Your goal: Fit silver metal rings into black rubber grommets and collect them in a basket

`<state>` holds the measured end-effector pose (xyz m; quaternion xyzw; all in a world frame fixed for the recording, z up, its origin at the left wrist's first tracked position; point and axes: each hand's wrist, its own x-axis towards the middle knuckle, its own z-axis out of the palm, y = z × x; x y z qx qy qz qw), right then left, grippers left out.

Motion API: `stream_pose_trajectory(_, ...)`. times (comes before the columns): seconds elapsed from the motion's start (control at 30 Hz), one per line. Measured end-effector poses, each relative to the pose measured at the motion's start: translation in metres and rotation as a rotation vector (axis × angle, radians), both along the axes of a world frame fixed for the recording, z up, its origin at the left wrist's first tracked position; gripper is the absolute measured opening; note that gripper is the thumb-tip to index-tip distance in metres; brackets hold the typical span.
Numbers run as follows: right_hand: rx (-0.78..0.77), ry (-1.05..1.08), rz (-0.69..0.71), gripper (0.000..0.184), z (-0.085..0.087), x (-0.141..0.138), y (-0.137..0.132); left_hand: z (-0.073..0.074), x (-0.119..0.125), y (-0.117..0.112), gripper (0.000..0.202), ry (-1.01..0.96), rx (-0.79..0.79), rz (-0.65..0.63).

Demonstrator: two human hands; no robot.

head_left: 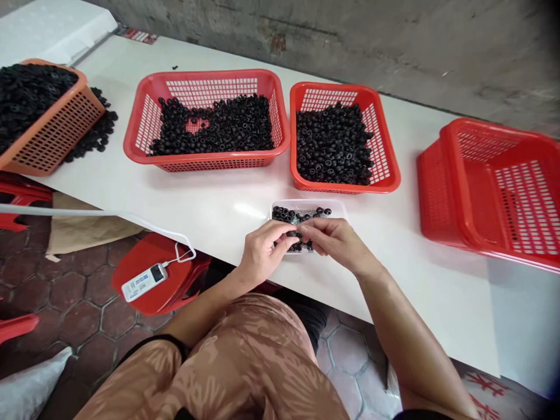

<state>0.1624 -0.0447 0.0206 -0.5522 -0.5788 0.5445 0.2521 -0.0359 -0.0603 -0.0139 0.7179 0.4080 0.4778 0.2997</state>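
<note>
My left hand (265, 251) and my right hand (335, 239) meet over a small clear plastic tray (336, 205) of small black rubber rings (301, 214) near the front edge of the white table (219, 198). Both hands have their fingers pinched together around a black ring (294, 234) held between them above the tray.
Two red baskets (144, 122) (385, 157) of black rings stand behind the tray. An orange basket (56, 128) of rings sits far left with loose rings beside it. Stacked red baskets (481, 192) stand at the right. A red stool (175, 280) with a small white device (143, 282) is below the table.
</note>
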Motion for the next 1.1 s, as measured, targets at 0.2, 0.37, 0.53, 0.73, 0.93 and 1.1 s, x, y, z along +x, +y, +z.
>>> stream_pose_trajectory(0.2, 0.301, -0.887, -0.119, 0.026, -0.007, -0.014, 0.025, -0.002, -0.004, 0.001, 0.013, -0.010, -0.112, -0.009)
stream_pose_trajectory(0.37, 0.178, -1.180, -0.032, 0.043, -0.008, -0.049, 0.040, -0.006, -0.004, 0.001, 0.015, -0.016, -0.164, -0.014)
stream_pose_trajectory(0.53, 0.196, -1.123, -0.012, 0.042, -0.019, -0.053, 0.042, -0.003, -0.007, 0.003, 0.013, -0.059, -0.253, -0.036)
stream_pose_trajectory(0.73, 0.267, -0.640, -0.248, 0.031, -0.019, -0.024, 0.025, 0.004, -0.010, 0.005, 0.027, -0.335, -0.698, -0.105)
stream_pose_trajectory(0.93, 0.202, 0.000, -0.289, 0.034, 0.000, -0.015, -0.013, 0.010, -0.009, 0.009, 0.037, -0.573, -0.897, -0.157)
stream_pose_trajectory(1.1, 0.260, 0.049, -0.275, 0.029, 0.012, -0.023, -0.030, 0.014, -0.006, 0.009, 0.037, -0.699, -0.921, -0.088)
